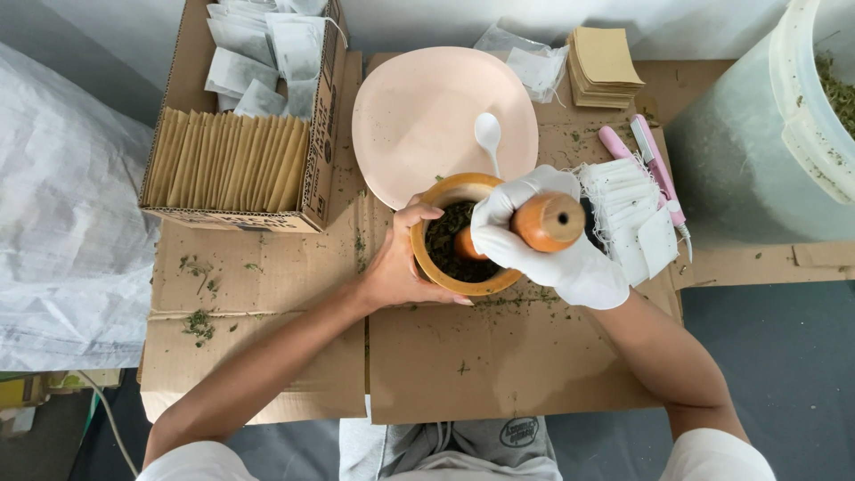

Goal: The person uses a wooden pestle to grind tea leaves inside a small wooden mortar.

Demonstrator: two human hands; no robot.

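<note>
While the bare left hand (405,267) curls around the near-left side of a wooden mortar (463,236), thumb over the rim and fingers pressed to its wall, the right hand (548,240), in a white glove, has its grip closed tight around a wooden pestle (543,223). The pestle leans to the right, its rounded lower end down among the dark green dried herbs (445,240) that fill the mortar's bowl. The mortar stands on flattened brown cardboard (481,356) spread as the working surface, just in front of the person, with loose green crumbs scattered around it.

Touching the mortar's far rim is a pale pink plate (427,116), bare apart from a small white plastic spoon (488,134) lying near its near edge. At the right edge stands a large translucent tub (757,142); a little of the same green herb shows inside its upper right corner.

To the far left, an open cardboard box (325,116) holds a tight row of upright tan paper envelopes (227,160) at its near end and a loose heap of white filter sachets (258,53) behind them. Just right of the gloved hand lies a fanned stack of white sachets with strings (628,214), and beside it a pink slender tool (655,160). A small stack of square tan envelopes (604,67) sits at the far edge, with a few clear plastic bags (534,62) next to it. A bulky white sack (62,232) fills the left side.
</note>
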